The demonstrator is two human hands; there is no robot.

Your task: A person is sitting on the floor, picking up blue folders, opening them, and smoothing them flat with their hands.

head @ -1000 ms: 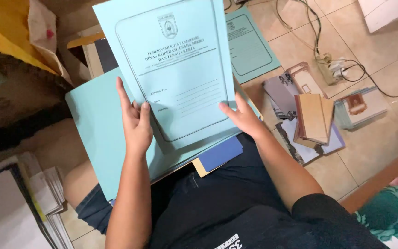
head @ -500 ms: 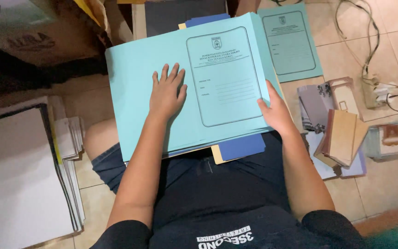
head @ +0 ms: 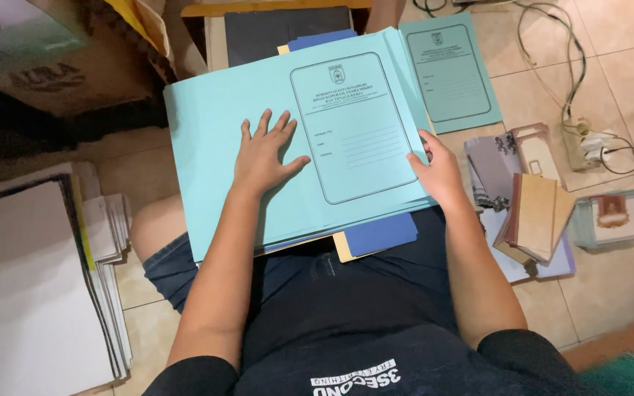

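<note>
A stack of light blue paper folders [head: 207, 139] lies across my lap, its top cover printed with a framed form. My left hand [head: 264, 150] rests flat on the top folder, fingers spread. At the stack's right edge my right hand [head: 438, 176] pinches the covers, thumb on top. A darker blue folder [head: 379, 233] and a tan one poke out beneath the stack near my shorts.
Another light blue folder [head: 450, 72] lies on the tiled floor at upper right. Brown and grey booklets [head: 533, 213] sit right of my thigh, a power strip with cables [head: 585, 143] beyond. White sheets are stacked [head: 31, 293] at left, cardboard boxes [head: 53, 66] at upper left.
The top folder, held up a second ago, has come down flat onto the stack. My left hand now lies open on it and my right hand holds the right edge.
</note>
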